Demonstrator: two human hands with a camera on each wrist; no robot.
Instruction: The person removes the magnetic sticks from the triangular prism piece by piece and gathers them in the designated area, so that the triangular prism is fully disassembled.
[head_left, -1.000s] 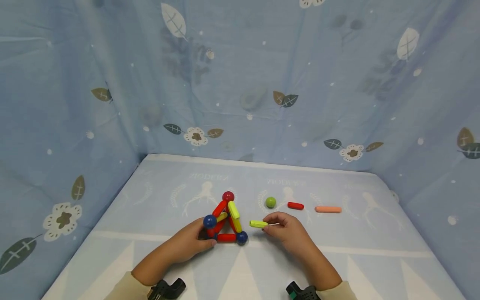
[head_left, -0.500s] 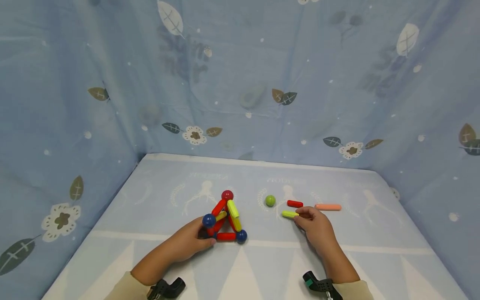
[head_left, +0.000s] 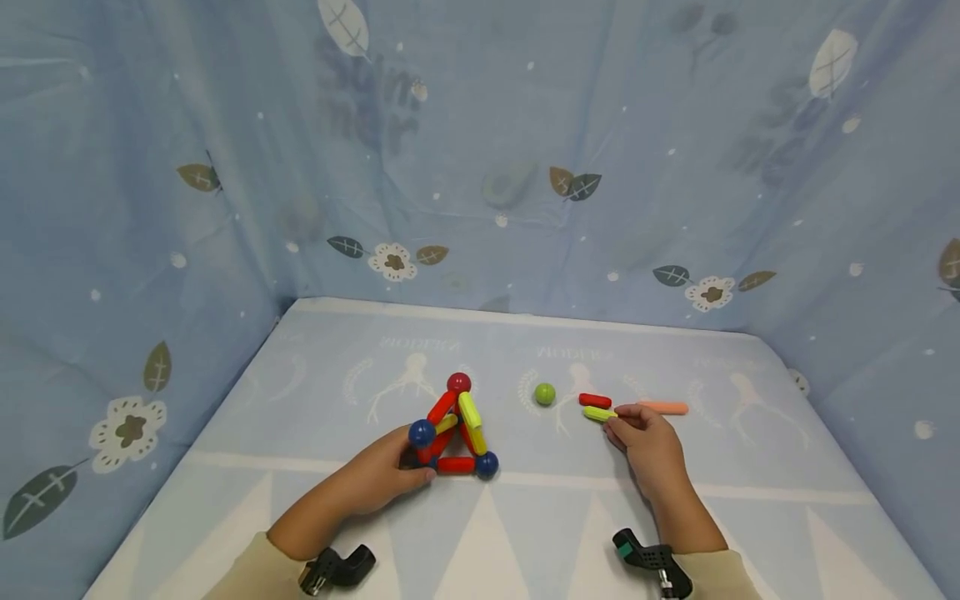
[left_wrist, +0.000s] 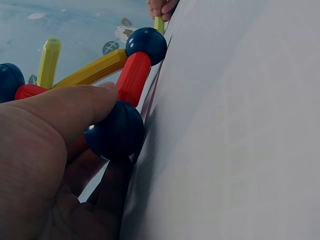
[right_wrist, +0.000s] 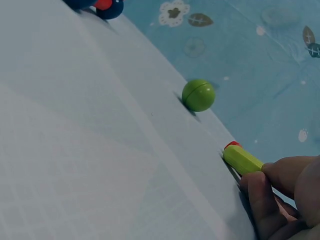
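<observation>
A frame built of magnetic rods [head_left: 455, 465] and balls stands left of the table's middle, with a red ball [head_left: 459, 382] at its top and blue balls at its lower corners. My left hand [head_left: 378, 475] grips its lower left corner; in the left wrist view the thumb [left_wrist: 82, 107] lies over a dark blue ball [left_wrist: 120, 132]. Between thumb and fingertips my right hand [head_left: 651, 442] pinches one end of a short yellow-green magnetic rod [head_left: 597, 413]. That rod lies low over the table, just in front of a short red rod [head_left: 595, 400].
Left of the red rod sits a loose green ball [head_left: 545, 394]. A longer orange rod [head_left: 666, 408] lies behind my right hand, partly hidden by it. Blue patterned cloth [head_left: 495, 167] hangs around the back and sides of the table [head_left: 480, 533].
My right hand has carried the yellow-green rod rightward, from near the frame to beside the red rod. My left hand keeps its grip on the frame's corner.
</observation>
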